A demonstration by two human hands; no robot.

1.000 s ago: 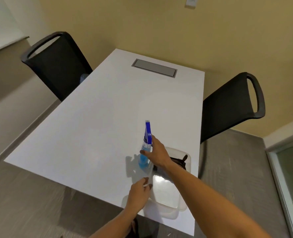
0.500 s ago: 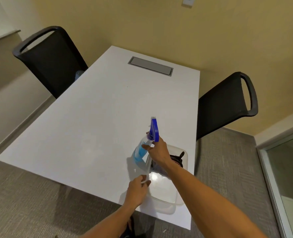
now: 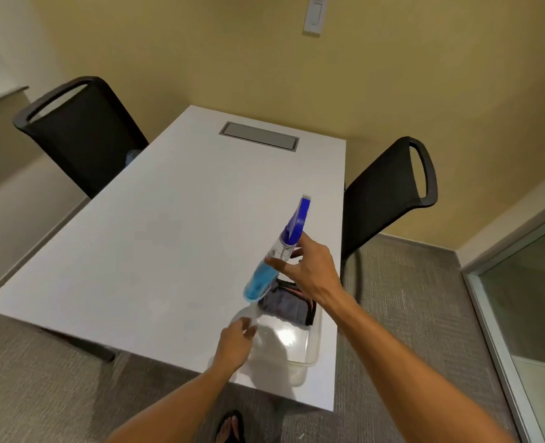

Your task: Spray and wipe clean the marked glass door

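My right hand grips a clear spray bottle with blue liquid and a blue trigger head, held tilted in the air above the far end of a clear plastic bin. A dark folded cloth lies inside the bin at its far end. My left hand rests at the bin's near left rim, fingers loosely curled; whether it grips the rim is unclear. The glass door with its metal frame shows at the right edge.
The bin sits on the near right corner of a white table with a grey cable hatch at the far end. Black chairs stand at the left and right. Grey carpet surrounds the table; my sandalled foot shows below.
My right hand has lifted the spray bottle off the table, tilted it and carried it right, over the bin. My left hand has stayed at the bin's rim.
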